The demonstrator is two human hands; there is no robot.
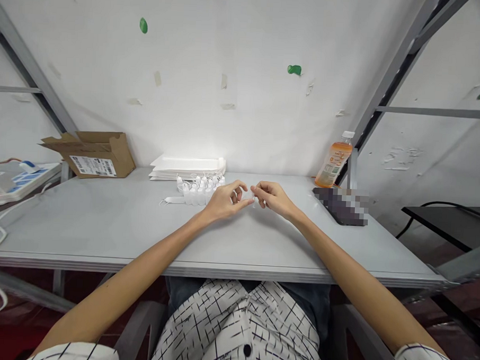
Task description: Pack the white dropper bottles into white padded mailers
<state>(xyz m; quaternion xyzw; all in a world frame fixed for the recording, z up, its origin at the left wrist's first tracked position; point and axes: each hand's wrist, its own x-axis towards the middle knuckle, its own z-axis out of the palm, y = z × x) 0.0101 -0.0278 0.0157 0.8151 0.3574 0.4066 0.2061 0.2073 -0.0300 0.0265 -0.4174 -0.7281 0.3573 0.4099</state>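
Near the middle of the table, my left hand (226, 199) curves its thumb and index finger around a small translucent white bottle (247, 195). My right hand (274, 196) pinches at the bottle's right end, its fingertips almost meeting those of the left. Fingers cover most of the bottle, so its cap and details cannot be made out. Just left of my left hand, several small white dropper bottles (199, 193) with pointed tips stand in a tight group. A white strip-like piece (173, 200) lies flat at the group's left side.
Behind the bottles lies a stack of white sheets or flat boxes (187, 168). An opened cardboard box (96, 155) stands at the back left, by a power strip (33, 180). To the right are an orange drink bottle (334, 162) and a dark phone (338, 206) on the grey table (114, 227).
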